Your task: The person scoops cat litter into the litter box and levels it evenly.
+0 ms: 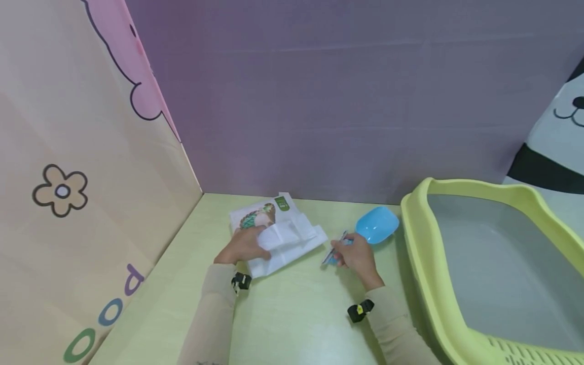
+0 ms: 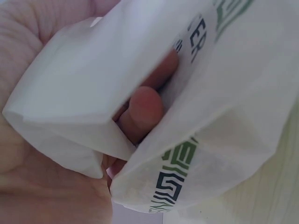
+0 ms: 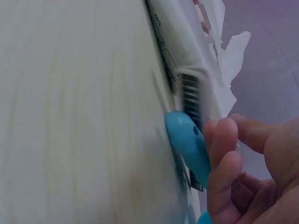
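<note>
A white printed bag (image 1: 292,238) lies on the table, its flap folded over at the right. My left hand (image 1: 246,245) grips this folded part, the thumb on the near side. In the left wrist view the white sheet (image 2: 79,79) wraps between palm and fingertips (image 2: 145,107). My right hand (image 1: 358,256) pinches a narrow white strip with black slats (image 3: 190,93), blurred; its exact kind cannot be told. Close under those fingers runs the blue handle (image 3: 184,135) of a scoop (image 1: 377,224), which lies bowl up. Whether the fingers also touch the handle is unclear.
A large yellow-green rimmed tray (image 1: 438,284) with a grey inside stands at the right, close to the scoop. Behind the table (image 1: 287,319) rises a purple-grey wall (image 1: 319,111); a cream panel with drawings (image 1: 59,190) borders the left side.
</note>
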Available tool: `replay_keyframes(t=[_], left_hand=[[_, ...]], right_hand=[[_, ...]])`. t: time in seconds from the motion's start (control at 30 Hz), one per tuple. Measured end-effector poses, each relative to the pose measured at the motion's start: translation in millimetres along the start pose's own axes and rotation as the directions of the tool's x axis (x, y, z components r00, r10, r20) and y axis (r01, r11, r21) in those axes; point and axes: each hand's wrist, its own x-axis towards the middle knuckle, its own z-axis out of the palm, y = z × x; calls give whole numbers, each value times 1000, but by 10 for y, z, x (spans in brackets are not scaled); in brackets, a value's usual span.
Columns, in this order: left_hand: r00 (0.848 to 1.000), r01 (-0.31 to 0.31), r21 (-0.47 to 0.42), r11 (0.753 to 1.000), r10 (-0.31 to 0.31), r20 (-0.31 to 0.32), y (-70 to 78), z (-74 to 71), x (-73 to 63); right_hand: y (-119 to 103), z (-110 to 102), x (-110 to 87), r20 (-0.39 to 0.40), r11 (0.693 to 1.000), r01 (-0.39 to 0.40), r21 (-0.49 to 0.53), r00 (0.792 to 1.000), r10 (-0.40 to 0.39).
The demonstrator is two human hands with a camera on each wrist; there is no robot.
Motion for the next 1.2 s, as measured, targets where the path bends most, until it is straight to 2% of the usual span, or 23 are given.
replay_keyframes(t=[0.1, 0.23, 0.4, 0.53, 0.87, 1.2], left_hand=[[1000, -2, -5, 1000, 2, 0, 7, -7, 2], [1000, 2, -11, 1000, -2, 0, 5, -5, 12], [1000, -2, -4, 1000, 2, -2, 5, -7, 18], [1000, -9, 5, 1000, 9, -4, 9, -12, 18], [1000, -9, -7, 1000, 9, 1, 27, -17, 4], [1000, 2, -12, 1000, -2, 6, 22, -11, -5]], right_hand=[[9, -3, 15, -1, 999, 8, -39, 1000, -8], [36, -19, 22, -3, 985, 29, -169, 1000, -30], [86, -54, 16, 26, 933, 46, -357, 999, -39], [90, -83, 2, 39, 899, 52, -434, 998, -39], [120, -170, 16, -10, 884, 73, -461, 996, -88], [30, -253, -5, -63, 913, 73, -401, 992, -107]])
